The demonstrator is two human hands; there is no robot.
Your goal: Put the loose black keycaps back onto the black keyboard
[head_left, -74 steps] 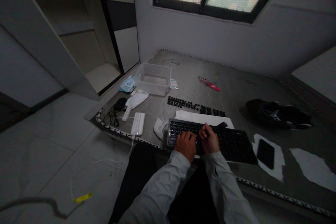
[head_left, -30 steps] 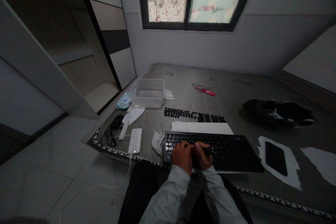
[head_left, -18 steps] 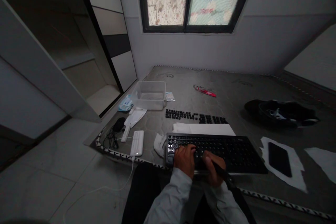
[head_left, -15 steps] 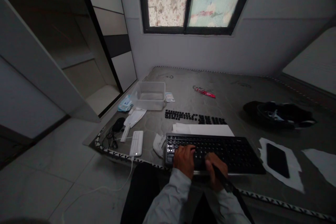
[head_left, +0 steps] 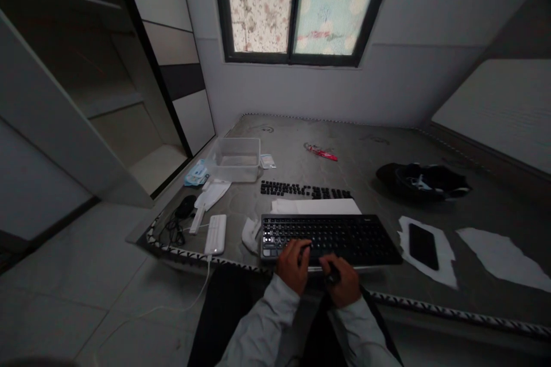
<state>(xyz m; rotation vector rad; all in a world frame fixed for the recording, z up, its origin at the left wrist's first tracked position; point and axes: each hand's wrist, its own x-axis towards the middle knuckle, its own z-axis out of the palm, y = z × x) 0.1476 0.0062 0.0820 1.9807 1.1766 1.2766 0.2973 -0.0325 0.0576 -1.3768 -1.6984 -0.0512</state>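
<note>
A black keyboard (head_left: 344, 235) lies along the front edge of a grey mattress (head_left: 365, 155). My left hand (head_left: 293, 264) rests on the keyboard's front left part, fingers on the keys. My right hand (head_left: 342, 284) sits just in front of the keyboard's lower edge and grips a small dark tool (head_left: 332, 275). Rows of loose black keycaps (head_left: 303, 189) lie behind a white sheet (head_left: 316, 206) at the keyboard's far side.
A clear plastic box (head_left: 235, 157), a white device with cable (head_left: 215, 234), a mouse (head_left: 186, 206) and a crumpled tissue (head_left: 250, 234) lie to the left. A black phone (head_left: 423, 245) on white paper and a dark cap (head_left: 419, 179) lie to the right. A red packet (head_left: 321, 152) is further back.
My right hand has pulled back from over the keys to the keyboard's front edge, turning the dark tool. My left hand stayed on the left keys. The camera shifted slightly.
</note>
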